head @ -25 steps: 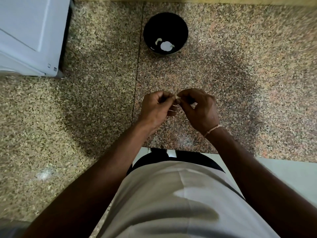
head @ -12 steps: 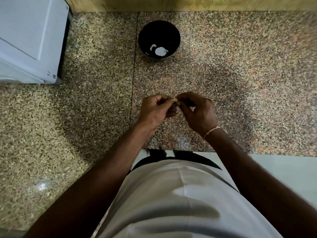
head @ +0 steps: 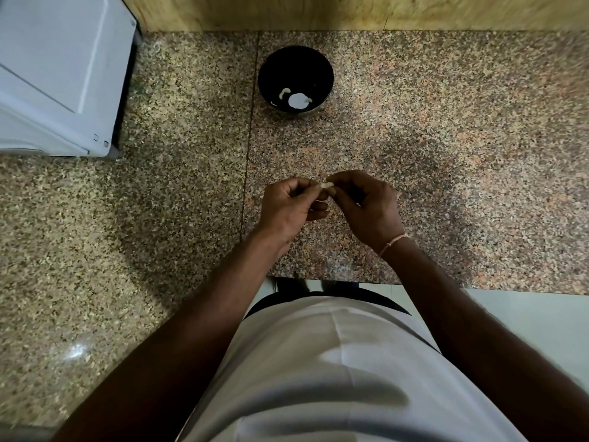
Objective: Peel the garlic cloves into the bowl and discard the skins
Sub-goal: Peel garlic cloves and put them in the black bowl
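Note:
A small pale garlic clove (head: pixel 326 185) sits between my two hands above the granite counter. My left hand (head: pixel 291 208) pinches it with curled fingers from the left. My right hand (head: pixel 366 207) pinches the same clove from the right, fingers curled. Most of the clove is hidden by my fingertips. Farther back stands a black bowl (head: pixel 266 68), about a hand's length beyond my hands, with a few pale peeled pieces (head: pixel 296 99) on its bottom.
A white appliance (head: pixel 60 74) occupies the back left corner of the speckled granite counter (head: pixel 159 218). A wooden wall panel (head: pixel 350 11) runs along the back. The counter's front edge (head: pixel 334 282) lies just below my wrists.
The view has tilted, so bowl and hands sit lower in the frame. Both hands stay together on the clove, with only small finger movements.

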Demonstrator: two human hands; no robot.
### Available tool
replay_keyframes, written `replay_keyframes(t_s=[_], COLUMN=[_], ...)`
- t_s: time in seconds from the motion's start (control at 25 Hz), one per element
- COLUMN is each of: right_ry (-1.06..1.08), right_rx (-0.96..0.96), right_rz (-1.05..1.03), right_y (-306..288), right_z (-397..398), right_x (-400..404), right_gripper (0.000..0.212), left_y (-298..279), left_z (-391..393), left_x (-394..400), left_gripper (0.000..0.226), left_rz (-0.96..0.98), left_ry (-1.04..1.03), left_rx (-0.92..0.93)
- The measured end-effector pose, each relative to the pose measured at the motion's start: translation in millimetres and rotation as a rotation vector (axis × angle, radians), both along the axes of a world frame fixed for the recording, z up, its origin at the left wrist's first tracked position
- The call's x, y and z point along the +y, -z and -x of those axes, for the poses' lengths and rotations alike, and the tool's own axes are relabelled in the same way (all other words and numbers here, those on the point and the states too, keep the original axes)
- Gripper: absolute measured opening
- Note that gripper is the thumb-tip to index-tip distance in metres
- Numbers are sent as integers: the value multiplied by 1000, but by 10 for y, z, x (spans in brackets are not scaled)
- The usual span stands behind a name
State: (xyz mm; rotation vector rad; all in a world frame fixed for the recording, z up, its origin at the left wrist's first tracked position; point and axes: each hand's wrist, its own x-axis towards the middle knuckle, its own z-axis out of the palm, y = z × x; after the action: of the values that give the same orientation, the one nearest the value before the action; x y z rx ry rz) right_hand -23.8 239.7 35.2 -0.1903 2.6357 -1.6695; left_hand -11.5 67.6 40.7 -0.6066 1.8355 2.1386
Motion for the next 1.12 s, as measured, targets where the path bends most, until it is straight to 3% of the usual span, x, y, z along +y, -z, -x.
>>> replay_keyframes(t_s=[0.16,0.36,0.72,0.92,1.12], right_ry=[89,203,178,204,182], right_rx=[-234,-399,-457,-478,-460], right_rz=[349,584,490,410,354], right_y=[68,183,226,237,185], right_z=[4,12,21,40,55], right_x=[26,99,68,46,22], right_gripper=[16,15,19,16,14], left_y=[30,113,203,239,273], left_z=[-15,-43,15,49,81], left_x=[19,63,86,85,97], left_gripper=[4,7,3,9,12], left_rz=[-23,18,342,392,593], left_ry=[-40,-62,-11,18,104], left_rx=[-31,-90,-109,-42,61])
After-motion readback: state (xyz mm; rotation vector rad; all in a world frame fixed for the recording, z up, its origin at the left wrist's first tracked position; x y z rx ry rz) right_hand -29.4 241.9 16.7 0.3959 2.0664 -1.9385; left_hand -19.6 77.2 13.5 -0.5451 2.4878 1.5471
